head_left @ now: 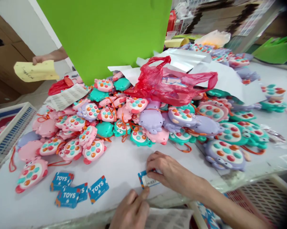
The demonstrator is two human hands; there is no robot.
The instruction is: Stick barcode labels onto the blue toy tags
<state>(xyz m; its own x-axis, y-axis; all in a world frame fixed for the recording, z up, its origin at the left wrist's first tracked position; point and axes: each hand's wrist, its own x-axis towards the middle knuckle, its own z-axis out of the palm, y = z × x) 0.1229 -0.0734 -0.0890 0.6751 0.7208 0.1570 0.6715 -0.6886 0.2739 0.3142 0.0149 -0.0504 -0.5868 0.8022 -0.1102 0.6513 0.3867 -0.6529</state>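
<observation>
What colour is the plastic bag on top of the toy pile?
Red, translucent bag; head view.

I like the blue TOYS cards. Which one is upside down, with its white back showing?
The card pinched between both hands; the loose cards at the left show their blue TOYS faces.

The blue cards lying on the white table just in front of the toy pile are showing "TOYS" in white. Everything else is looking too blurry to read.
</observation>
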